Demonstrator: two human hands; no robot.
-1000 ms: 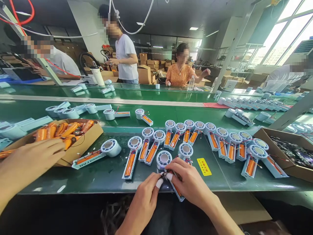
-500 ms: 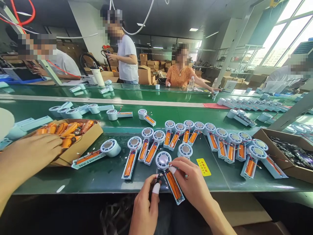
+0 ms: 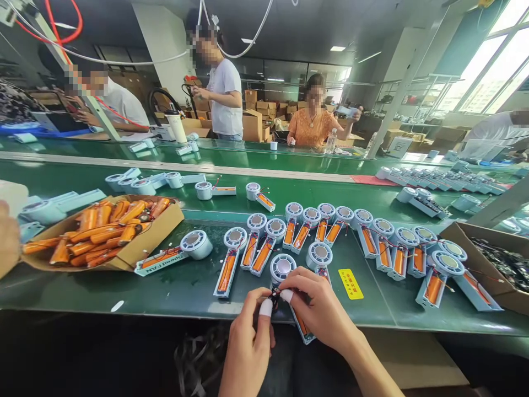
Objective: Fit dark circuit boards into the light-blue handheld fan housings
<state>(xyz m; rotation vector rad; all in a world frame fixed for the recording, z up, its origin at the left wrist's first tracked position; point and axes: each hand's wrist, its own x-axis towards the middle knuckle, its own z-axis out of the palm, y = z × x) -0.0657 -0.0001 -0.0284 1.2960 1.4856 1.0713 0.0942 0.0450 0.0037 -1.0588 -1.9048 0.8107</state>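
Note:
At the bench's front edge, my left hand (image 3: 250, 336) pinches a small black part (image 3: 274, 296) between thumb and fingertips. My right hand (image 3: 320, 309) is closed at the same part, its fingertips meeting my left ones; what exactly it grips is too small to make out. Under my right hand lies a light-blue fan unit (image 3: 283, 268) with an orange cell in its handle, partly covered by the hand. White covers sit on both my thumbs. Another fan unit (image 3: 319, 255) lies just behind my right hand.
Rows of fan units (image 3: 405, 237) lie behind and to the right. A carton (image 3: 171, 226) of orange cells stands left, a carton (image 3: 467, 234) of black parts right. A yellow label (image 3: 350, 284) is on the bench. A neighbour's hand (image 3: 7, 240) shows at the left edge; people work across.
My hands have come together at the black part. The neighbour's hand has drawn back left from the orange cells. A person across has raised an arm with a light-coloured object. The view has shifted slightly.

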